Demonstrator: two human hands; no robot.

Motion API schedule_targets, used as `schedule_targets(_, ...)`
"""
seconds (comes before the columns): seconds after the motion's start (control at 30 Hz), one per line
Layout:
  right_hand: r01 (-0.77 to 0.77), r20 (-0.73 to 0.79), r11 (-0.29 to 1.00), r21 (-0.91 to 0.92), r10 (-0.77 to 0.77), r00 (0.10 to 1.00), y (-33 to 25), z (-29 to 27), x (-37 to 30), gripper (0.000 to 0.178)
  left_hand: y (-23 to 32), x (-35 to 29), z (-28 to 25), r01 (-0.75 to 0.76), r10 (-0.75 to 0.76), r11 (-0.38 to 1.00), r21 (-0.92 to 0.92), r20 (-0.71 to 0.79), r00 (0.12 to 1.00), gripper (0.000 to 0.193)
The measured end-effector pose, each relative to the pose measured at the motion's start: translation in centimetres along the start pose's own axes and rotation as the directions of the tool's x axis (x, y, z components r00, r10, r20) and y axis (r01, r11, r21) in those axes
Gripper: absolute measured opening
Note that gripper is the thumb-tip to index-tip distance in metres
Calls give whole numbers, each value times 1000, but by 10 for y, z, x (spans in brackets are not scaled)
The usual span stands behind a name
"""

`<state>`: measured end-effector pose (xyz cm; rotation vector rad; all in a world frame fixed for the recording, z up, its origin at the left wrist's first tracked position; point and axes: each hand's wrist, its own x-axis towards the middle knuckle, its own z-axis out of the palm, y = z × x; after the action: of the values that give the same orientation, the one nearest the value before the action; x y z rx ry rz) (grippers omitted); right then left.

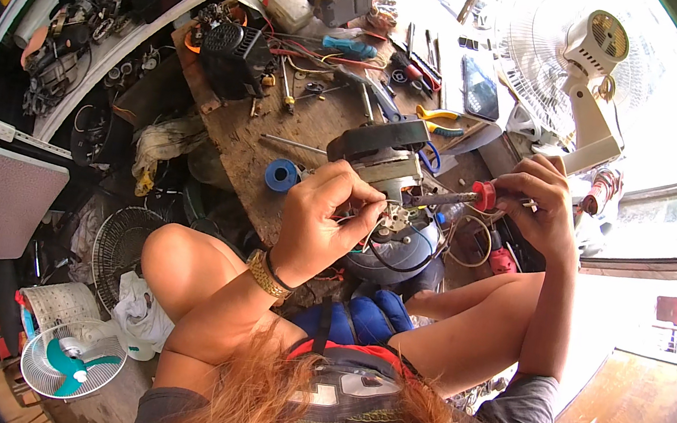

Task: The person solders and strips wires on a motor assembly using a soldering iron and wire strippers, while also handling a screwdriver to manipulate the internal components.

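Observation:
In front of me is a fan motor (400, 171) with a dark rear cover, above a rounded grey-blue base (388, 257). My left hand (326, 210) is closed in a pinch against the motor's near side, by a small pale fitting (395, 219) and loose wires. Whatever lies between its fingertips is too small to make out. From the right, my right hand (537, 200) grips a soldering iron (448, 198) with a red collar. Its metal shaft points left at the motor, and its tip is hard to see against the parts there.
A wooden workbench (236, 141) carries a blue spool (281, 175), yellow-handled pliers (439, 123), screwdrivers, a phone (480, 87) and a black box-shaped device (230, 58). A white stand fan (590, 82) rises at the far right. Fan guards and a small teal-bladed fan (73, 360) lie lower left.

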<state>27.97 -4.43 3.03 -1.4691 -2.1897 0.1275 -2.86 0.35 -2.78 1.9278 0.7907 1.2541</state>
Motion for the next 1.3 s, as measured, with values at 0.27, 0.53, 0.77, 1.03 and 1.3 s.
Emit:
schedule_targets(0.27,17,-23,1000,-17,-17,1000,-1,0,-1,30,0,-1,0,2,-2,1000,-17,9,1000,8)
schedule_targets(0.53,18,-32,999,-28,-18,999,-2,0,-1,31,-3,-2,1,-7,7,1000,-15,5,1000,8)
schedule_targets(0.77,30,-38,999,-26,-31,999,-3,1,0,31,-3,-2,1,-23,23,1000,-7,-4,1000,8)
schedule_targets(1.03,36,-48,999,-31,-38,998,-5,1,0,31,-4,-3,1,-13,13,1000,-9,-3,1000,8)
schedule_targets(1.3,21,-47,999,-40,-23,999,-6,1,-1,32,-3,-2,1,-32,32,999,10,-6,999,8)
